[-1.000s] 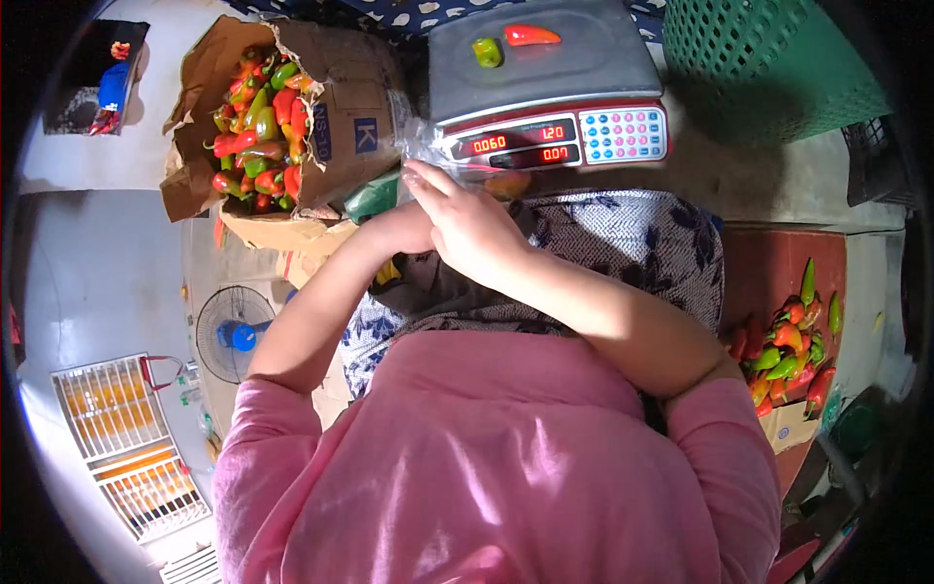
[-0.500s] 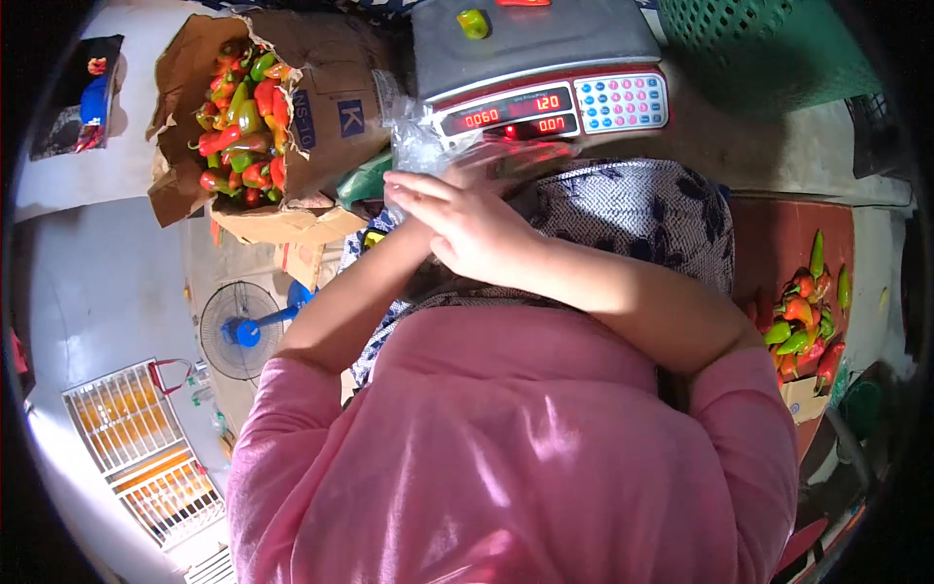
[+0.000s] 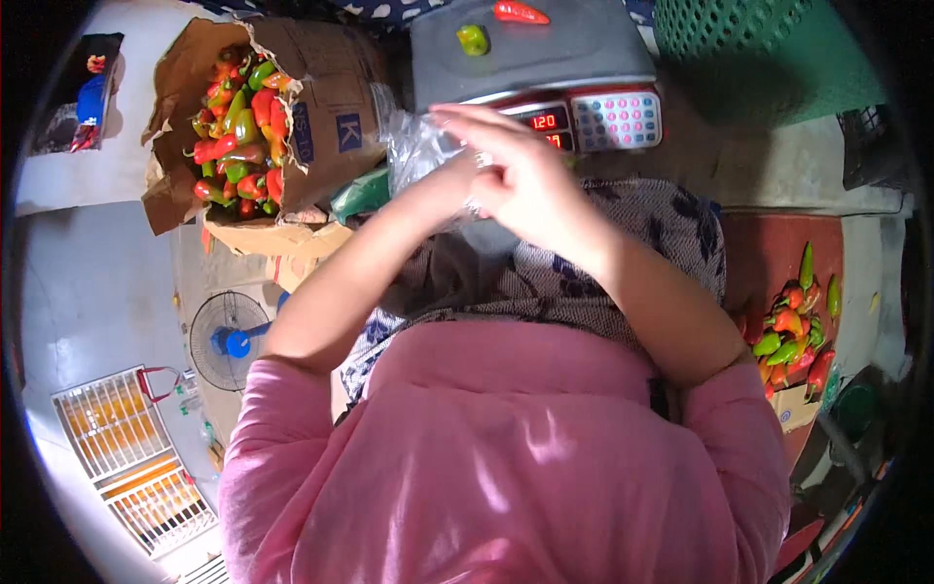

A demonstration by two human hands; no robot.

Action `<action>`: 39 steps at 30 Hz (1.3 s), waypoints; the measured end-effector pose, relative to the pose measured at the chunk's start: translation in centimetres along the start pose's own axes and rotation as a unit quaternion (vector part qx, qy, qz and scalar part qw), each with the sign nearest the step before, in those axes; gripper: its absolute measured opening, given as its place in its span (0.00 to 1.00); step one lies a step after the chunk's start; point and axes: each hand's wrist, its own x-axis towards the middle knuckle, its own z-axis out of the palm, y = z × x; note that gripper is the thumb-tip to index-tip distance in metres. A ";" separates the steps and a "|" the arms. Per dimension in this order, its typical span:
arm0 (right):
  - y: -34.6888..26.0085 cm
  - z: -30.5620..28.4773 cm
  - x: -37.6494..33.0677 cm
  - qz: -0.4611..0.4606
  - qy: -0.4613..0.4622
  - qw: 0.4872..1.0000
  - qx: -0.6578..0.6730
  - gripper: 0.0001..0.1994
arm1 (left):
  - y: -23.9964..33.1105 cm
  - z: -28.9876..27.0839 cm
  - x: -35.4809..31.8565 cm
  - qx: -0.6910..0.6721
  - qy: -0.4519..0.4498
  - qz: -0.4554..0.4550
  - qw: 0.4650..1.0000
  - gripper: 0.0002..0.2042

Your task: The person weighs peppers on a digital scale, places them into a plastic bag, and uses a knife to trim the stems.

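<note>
In front of the scale, my two hands cross at the wrist of my left hand. My right hand [image 3: 530, 173] lies over my left hand [image 3: 459, 182], its fingers stretched toward the upper left and slightly blurred. The fingers of my left hand are hidden beneath it. A crumpled clear plastic bag [image 3: 418, 146] shows beside and between the hands; what it holds is covered. Just beyond stands a digital scale [image 3: 637, 119] with lit red figures and a keypad. On its metal plate lie a green pepper [image 3: 473, 40] and a red pepper [image 3: 521, 13].
At the left, a torn cardboard box [image 3: 336, 88] holds many red and green peppers [image 3: 238, 136]. A green perforated basket [image 3: 769, 58] stands far right. More peppers [image 3: 793, 326] lie at the right. A fan [image 3: 232, 341] and green plastic [image 3: 358, 195] are on the left.
My right hand has moved right, and its fingers have shifted up over the scale's display. Red contents seen in the clear bag before are now hidden. The view has shifted slightly.
</note>
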 end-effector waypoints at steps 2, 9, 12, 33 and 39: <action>-1.2 -1.8 0.9 0.115 0.001 0.988 0.099 0.26 | 3.5 -4.0 -1.8 0.119 -0.078 0.024 0.990 0.08; -2.9 -5.9 2.7 0.244 0.014 0.960 0.138 0.26 | 7.2 -14.5 2.0 0.018 0.137 0.101 0.985 0.13; -6.5 -7.7 5.1 0.192 0.007 0.978 0.076 0.24 | -1.6 -13.3 9.7 0.064 0.252 -0.011 0.965 0.22; -6.2 -17.3 15.8 0.128 0.020 0.979 -0.156 0.28 | -1.4 -9.1 21.0 0.429 0.172 -0.097 0.882 0.14; -4.7 -17.0 14.8 0.193 0.041 0.961 -0.195 0.31 | -0.8 -13.1 15.3 -0.404 0.411 0.099 0.811 0.18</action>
